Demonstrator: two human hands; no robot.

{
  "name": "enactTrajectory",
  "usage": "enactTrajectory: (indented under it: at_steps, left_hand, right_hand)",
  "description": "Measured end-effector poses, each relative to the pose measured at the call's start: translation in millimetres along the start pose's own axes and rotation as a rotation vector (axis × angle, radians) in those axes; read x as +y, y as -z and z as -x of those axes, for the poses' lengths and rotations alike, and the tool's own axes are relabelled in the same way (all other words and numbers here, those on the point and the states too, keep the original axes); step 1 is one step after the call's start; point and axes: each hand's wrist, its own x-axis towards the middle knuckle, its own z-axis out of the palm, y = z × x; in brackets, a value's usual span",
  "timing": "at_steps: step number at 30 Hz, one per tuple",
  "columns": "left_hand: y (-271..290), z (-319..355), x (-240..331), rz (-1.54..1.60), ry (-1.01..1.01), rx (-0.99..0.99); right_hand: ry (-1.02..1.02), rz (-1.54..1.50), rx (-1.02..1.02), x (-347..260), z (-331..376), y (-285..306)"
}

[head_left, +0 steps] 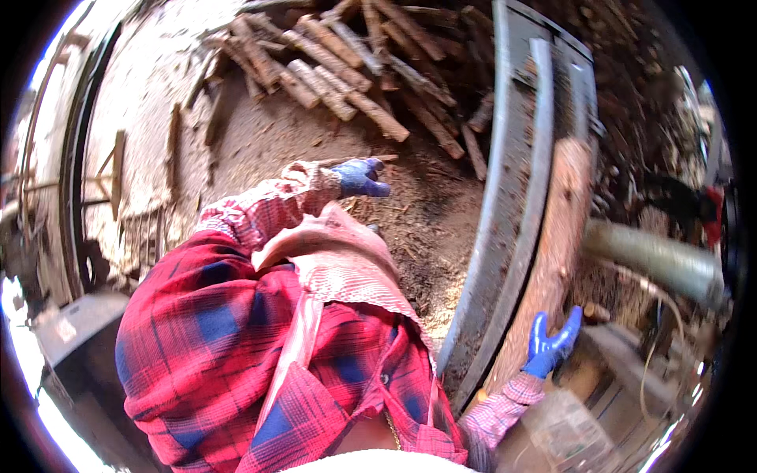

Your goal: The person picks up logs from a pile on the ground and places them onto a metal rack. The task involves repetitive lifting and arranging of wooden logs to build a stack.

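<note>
My left hand (pixel 363 177), in a blue glove, hangs over the dirt floor out in front of my body. Its fingers are apart, and I see nothing held in it. A long peeled log (pixel 554 236) lies along a grey metal channel (pixel 482 229) on my right. Close to the log's near end, my right hand (pixel 552 344), also blue-gloved, is raised with thumb and fingers spread in a V. It is beside the log; whether it touches the bark I cannot tell.
A heap of split and round logs (pixel 339 67) covers the ground ahead. Beyond the channel, a thick pale cylinder (pixel 658 260) points toward the log. A pale box-like thing (pixel 572 430) sits at lower right, and a dark metal box (pixel 79 331) at far left.
</note>
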Motion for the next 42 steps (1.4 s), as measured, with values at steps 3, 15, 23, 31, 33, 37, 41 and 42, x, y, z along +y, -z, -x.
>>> enactTrajectory:
  at_steps: [3,15,23,31,33,37,41,42]
  left_hand:
    - [-0.3,-0.6,-38.0,0.1,0.066,0.109]
    - [121.3,-41.6,-240.8,0.789,0.313,0.16]
    - [65.3,-136.7,-424.8,1.927,0.299,0.469]
    - [71.2,-308.5,-526.3,1.712,0.341,0.459]
    - [103.1,-348.0,-531.0,2.116,0.449,0.73]
    - [163.9,-397.6,-563.8,2.312,0.16,1.127]
    - [221.5,-428.5,-610.8,1.736,0.418,1.374]
    - [244.5,-435.9,-605.9,1.322,0.269,1.379]
  right_hand:
    - [0.064,-0.758,0.329,-120.7,-52.3,-51.8]
    - [0.394,-0.644,-1.112,-451.9,-119.1,-361.1]
    - [-0.638,-0.916,-1.371,-523.6,-123.6,-737.5]
    - [-0.532,-1.139,-1.032,-567.1,-158.3,-982.4]
    - [-1.048,-1.555,-1.162,-547.0,-151.4,-985.9]
    - [-1.589,-1.625,-0.919,-536.3,-140.4,-907.6]
    - [-0.852,-1.444,-0.987,-609.1,-173.3,-879.6]
    - [-0.559,-1.363,-0.933,-632.0,-188.0,-883.3]
